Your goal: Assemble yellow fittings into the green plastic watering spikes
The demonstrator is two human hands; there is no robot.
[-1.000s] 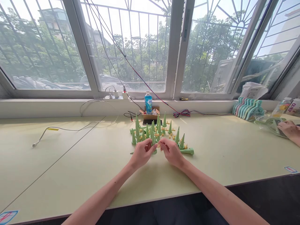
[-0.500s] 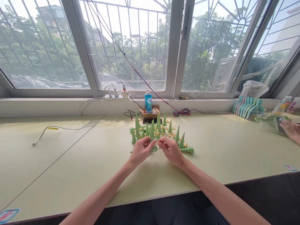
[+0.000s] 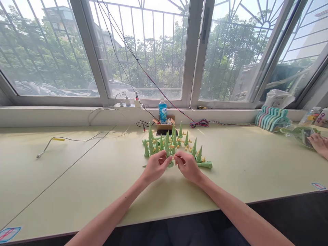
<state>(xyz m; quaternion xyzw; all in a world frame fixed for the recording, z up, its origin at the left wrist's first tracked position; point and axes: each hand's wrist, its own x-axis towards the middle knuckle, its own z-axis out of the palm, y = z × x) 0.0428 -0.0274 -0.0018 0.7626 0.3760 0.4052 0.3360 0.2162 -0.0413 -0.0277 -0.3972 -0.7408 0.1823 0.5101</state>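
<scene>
A cluster of green plastic cones [image 3: 174, 141] stands on the pale green table [image 3: 102, 177], with small yellow pieces scattered among them. One cone [image 3: 205, 165] lies on its side at the right of the cluster. My left hand [image 3: 155, 167] is closed around a green cone [image 3: 169, 161] at the near edge of the cluster. My right hand [image 3: 188, 166] pinches a small yellow piece [image 3: 174, 158] against that cone. The fingertips of both hands meet.
A water bottle [image 3: 162, 111] and a small cardboard box [image 3: 164, 125] stand behind the cones by the window sill. Cables [image 3: 77, 138] run across the table's left. At the far right another person's hand [image 3: 317, 143] rests by a plastic bag, near coloured hangers [image 3: 271, 118].
My hands have stayed together at the near edge of the cluster, with only small finger movements. The other person's hand at the right has shifted slightly.
</scene>
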